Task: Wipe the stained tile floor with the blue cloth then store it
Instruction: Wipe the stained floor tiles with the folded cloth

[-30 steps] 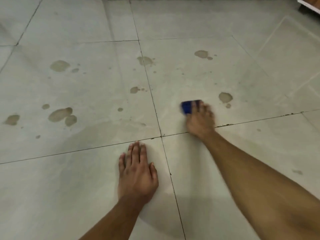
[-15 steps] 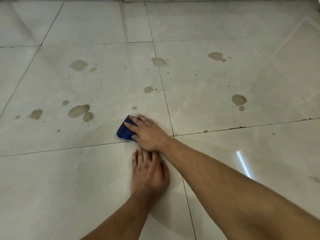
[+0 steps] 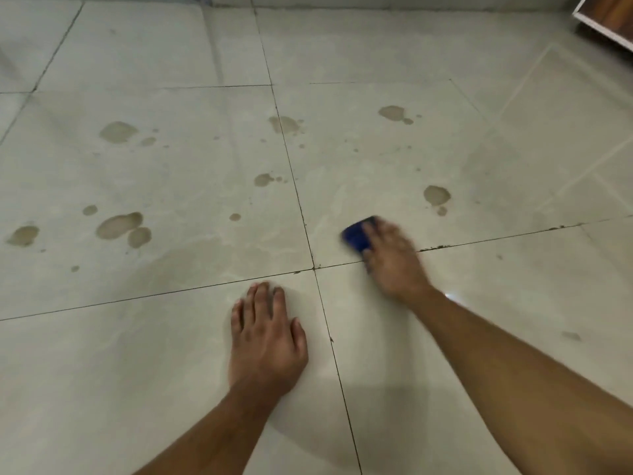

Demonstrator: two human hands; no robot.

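We see a blue cloth point(image 3: 358, 236) on the tile floor point(image 3: 171, 354), just right of the middle where four tiles meet. The right hand point(image 3: 394, 262) presses it flat under blurred fingers; we cannot tell whether they curl around it. Half a second ago the cloth was left of that seam, above the left hand point(image 3: 267, 341), so the wiping is sweeping side to side. The left hand rests flat, fingers spread, holding nothing. We judge the job far from done: brown stains point(image 3: 118, 226) dot the far and left tiles, one stain point(image 3: 436, 195) just beyond the cloth. A wooden furniture corner point(image 3: 613, 18) shows far right.
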